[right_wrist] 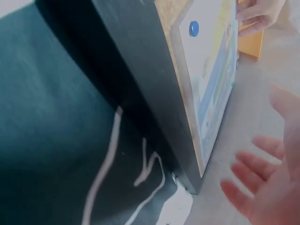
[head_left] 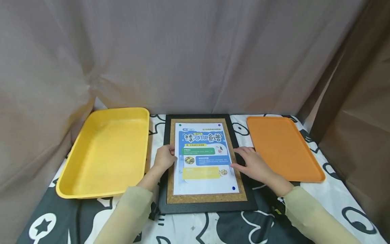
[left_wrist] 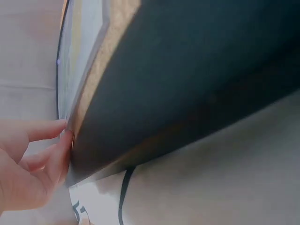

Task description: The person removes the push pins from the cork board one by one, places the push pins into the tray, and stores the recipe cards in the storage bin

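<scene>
A printed paper sheet (head_left: pixel 201 183), blue, green and yellow, lies on a cork board (head_left: pixel 210 198) with a black frame (head_left: pixel 207 207). Push pins show at three corners: a green pin (head_left: pixel 180 124), a dark blue pin (head_left: pixel 219 125) and a blue pin (head_left: pixel 233 188). At the sheet's left edge, my left hand (head_left: pixel 165 158) pinches the paper between thumb and fingertips, seen closely in the left wrist view (left_wrist: pixel 28 164). My right hand (head_left: pixel 251 163) hovers by the right edge with fingers spread, holding nothing; the right wrist view shows it apart from the frame.
Left of the board stands a deep yellow tray (head_left: pixel 103 156). To its right lies a flat orange tray (head_left: pixel 283 149). A black-and-white patterned cloth (head_left: pixel 182 230) covers the table, and a grey curtain (head_left: pixel 195 57) hangs behind.
</scene>
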`<state>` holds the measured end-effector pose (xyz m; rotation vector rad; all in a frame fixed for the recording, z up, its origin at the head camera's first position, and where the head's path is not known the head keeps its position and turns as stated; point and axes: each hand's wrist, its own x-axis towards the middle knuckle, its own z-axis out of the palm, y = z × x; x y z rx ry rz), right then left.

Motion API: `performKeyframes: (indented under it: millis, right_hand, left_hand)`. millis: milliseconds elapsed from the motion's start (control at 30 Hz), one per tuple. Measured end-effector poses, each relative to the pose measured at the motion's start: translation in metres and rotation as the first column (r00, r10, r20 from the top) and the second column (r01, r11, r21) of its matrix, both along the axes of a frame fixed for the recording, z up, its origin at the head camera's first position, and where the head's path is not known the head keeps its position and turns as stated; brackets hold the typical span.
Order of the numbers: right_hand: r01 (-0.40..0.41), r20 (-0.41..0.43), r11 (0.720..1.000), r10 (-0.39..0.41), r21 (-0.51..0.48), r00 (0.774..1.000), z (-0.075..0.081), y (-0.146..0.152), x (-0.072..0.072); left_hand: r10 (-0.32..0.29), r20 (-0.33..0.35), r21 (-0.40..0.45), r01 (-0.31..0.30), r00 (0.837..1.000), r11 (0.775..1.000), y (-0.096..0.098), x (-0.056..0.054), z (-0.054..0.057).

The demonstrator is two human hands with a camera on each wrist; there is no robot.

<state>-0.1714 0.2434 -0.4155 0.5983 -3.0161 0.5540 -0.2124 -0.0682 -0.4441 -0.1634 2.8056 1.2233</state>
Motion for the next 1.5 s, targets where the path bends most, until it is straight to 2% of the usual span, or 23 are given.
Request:
performKeyframes:
  millis: [100, 200, 300, 533, 767, 867, 967, 1200, 1500]
  right_hand:
    - [-0.031, 0.139, 0.998, 0.039, -0.061, 0.989, -0.002, 0.001, 0.001]
    - [-0.085, 0.271, 0.991, 0.111, -0.105, 0.956, -0.005, 0.001, 0.003]
    - [-0.141, 0.341, 0.983, 0.172, -0.113, 0.924, -0.009, 0.002, 0.006]
    - [-0.195, 0.417, 0.977, 0.214, -0.089, 0.883, -0.013, 0.000, 0.013]
    - [-0.249, 0.436, 0.968, 0.239, -0.035, 0.867, -0.010, -0.004, 0.012]
    - [-0.260, 0.463, 0.965, 0.239, -0.019, 0.854, -0.010, -0.007, 0.010]
    - [-0.269, 0.494, 0.963, 0.244, -0.021, 0.835, -0.009, -0.009, 0.008]
    - [-0.285, 0.594, 0.957, 0.255, -0.044, 0.763, -0.005, -0.011, -0.002]
    - [-0.305, 0.641, 0.950, 0.271, -0.060, 0.718, -0.002, -0.011, -0.006]
  left_hand:
    - [0.004, -0.002, 0.024, -0.004, 1.000, 1.000, 0.001, -0.002, 0.000]
    - [0.006, 0.008, 0.043, -0.007, 1.000, 0.999, 0.001, -0.004, 0.000]
    - [0.004, 0.021, 0.061, -0.006, 1.000, 0.998, 0.000, -0.004, -0.001]
    - [0.001, 0.046, 0.114, -0.007, 0.999, 0.993, -0.006, -0.003, -0.004]
    - [0.000, 0.059, 0.122, -0.007, 0.998, 0.993, -0.006, -0.002, -0.001]
    - [0.002, 0.056, 0.114, -0.009, 0.998, 0.993, -0.006, -0.001, -0.001]
    - [0.002, 0.057, 0.112, -0.009, 0.998, 0.994, -0.006, -0.001, -0.002]
    - [0.014, 0.069, 0.113, -0.022, 0.997, 0.993, -0.004, -0.002, -0.001]
    - [0.025, 0.083, 0.123, -0.035, 0.996, 0.992, -0.005, -0.003, -0.003]
